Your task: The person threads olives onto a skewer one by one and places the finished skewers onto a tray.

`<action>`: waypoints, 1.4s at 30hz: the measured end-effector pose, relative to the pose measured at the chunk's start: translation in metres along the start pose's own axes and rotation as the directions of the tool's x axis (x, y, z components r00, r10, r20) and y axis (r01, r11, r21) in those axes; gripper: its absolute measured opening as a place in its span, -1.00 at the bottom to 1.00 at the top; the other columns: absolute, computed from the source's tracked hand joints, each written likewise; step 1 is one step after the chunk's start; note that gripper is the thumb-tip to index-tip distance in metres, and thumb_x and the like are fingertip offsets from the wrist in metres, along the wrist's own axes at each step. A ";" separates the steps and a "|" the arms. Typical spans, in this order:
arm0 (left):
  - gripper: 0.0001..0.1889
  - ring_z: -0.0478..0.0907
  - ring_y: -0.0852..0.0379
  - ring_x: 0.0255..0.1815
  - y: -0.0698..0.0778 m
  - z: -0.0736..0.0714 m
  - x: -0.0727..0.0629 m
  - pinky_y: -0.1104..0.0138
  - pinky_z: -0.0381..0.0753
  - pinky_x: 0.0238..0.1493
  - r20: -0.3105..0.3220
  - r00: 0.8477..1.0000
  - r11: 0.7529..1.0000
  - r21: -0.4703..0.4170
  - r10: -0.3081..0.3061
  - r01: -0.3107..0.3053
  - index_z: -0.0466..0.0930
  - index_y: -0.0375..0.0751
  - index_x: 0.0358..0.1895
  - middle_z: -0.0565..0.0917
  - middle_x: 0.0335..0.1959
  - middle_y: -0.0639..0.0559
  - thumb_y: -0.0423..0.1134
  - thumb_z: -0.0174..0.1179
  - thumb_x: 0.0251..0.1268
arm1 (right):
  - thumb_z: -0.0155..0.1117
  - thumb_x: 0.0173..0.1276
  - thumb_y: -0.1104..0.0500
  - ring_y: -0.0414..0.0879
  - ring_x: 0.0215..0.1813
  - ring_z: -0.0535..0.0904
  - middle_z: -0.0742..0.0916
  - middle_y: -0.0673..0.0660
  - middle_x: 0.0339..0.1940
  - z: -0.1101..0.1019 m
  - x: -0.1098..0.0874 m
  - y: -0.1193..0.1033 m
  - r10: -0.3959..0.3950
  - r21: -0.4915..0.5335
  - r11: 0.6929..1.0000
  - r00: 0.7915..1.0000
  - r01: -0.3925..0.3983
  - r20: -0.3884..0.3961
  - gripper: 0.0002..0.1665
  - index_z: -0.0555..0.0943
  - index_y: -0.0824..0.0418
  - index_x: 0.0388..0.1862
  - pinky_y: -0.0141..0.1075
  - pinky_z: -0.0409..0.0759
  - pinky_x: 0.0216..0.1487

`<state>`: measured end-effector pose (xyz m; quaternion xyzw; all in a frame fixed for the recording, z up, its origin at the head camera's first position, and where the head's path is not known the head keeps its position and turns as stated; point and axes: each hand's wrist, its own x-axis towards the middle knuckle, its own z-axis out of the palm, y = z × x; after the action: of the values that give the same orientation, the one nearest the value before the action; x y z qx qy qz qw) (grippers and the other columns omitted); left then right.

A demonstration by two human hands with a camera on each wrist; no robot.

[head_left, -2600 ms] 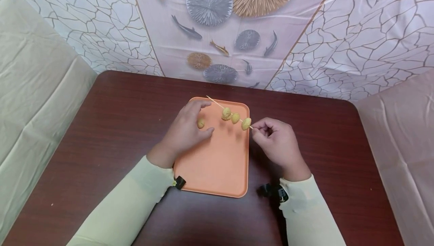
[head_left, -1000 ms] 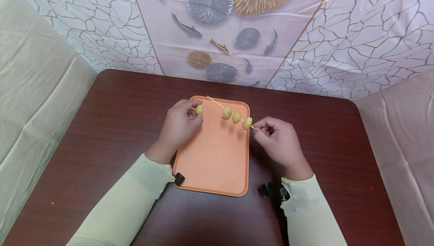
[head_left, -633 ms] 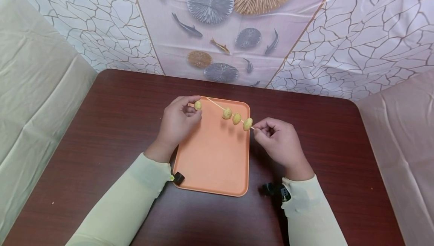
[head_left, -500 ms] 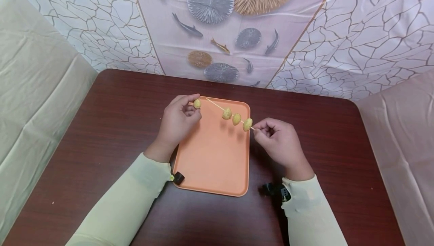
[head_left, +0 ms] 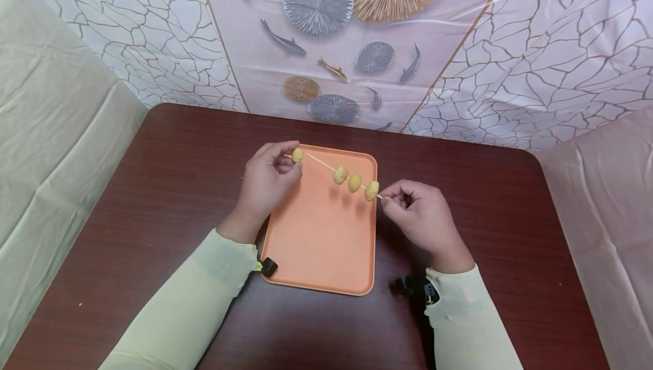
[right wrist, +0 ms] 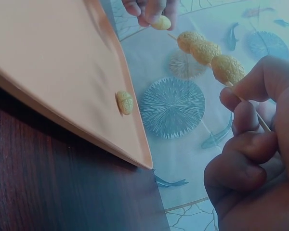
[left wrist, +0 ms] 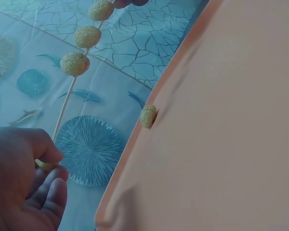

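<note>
My right hand (head_left: pixel 415 208) pinches the near end of a thin wooden skewer (head_left: pixel 321 161) between thumb and fingers. Three yellow, wrinkled, oval balls (head_left: pixel 355 183) are threaded along it, grouped toward the right hand, leaving the pointed end bare. My left hand (head_left: pixel 267 180) pinches another such yellow ball (head_left: pixel 297 155) at the skewer's tip; the right wrist view shows a small gap between tip (right wrist: pixel 171 36) and held ball (right wrist: pixel 161 23). Both hands hold these over the far part of an orange tray (head_left: pixel 321 245). One more loose ball (right wrist: pixel 124 103) lies on the tray near its edge.
The tray rests on a dark reddish-brown table (head_left: pixel 178 188). Behind the table hangs a patterned cloth (head_left: pixel 334 47), with plain pale cloths (head_left: pixel 56 132) at both sides. A small black device (head_left: pixel 268 268) sits at the left cuff, close over the tray's near-left corner.
The left hand, open around a ball on the tray at first, has pinched that ball and raised it to the skewer's tip. The right hand has shifted the skewer slightly toward it.
</note>
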<state>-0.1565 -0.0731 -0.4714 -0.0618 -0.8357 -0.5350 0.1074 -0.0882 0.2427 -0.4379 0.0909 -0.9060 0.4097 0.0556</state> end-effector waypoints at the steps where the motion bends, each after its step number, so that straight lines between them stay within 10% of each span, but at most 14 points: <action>1: -0.56 0.83 0.08 -0.02 0.000 0.000 0.000 0.29 0.87 0.04 -0.002 1.000 1.000 0.001 -0.001 0.001 0.79 -0.17 0.34 0.73 0.07 -0.06 -0.36 0.51 0.43 | 0.49 0.46 0.28 -0.17 -0.50 0.47 0.61 -0.05 -0.54 0.000 0.000 0.000 0.002 0.004 1.000 1.000 -0.002 0.002 -0.86 0.86 0.04 -0.26 -0.39 0.42 -0.45; 42: -0.70 0.79 0.05 -0.11 -0.003 0.003 -0.004 0.26 0.86 -0.01 0.004 0.990 0.981 0.136 0.139 -0.138 0.86 -0.27 0.09 0.71 -0.13 -0.09 -0.42 0.51 0.30 | 0.50 0.46 0.31 -0.13 -0.46 0.48 0.61 -0.02 -0.51 0.006 0.000 -0.002 -0.009 0.048 0.999 0.997 0.006 0.077 -0.93 0.87 0.18 -0.21 -0.38 0.46 -0.40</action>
<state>-0.1533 -0.0718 -0.4761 -0.1107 -0.8637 -0.4681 0.1505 -0.0875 0.2367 -0.4408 0.1114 -0.8971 0.4272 0.0201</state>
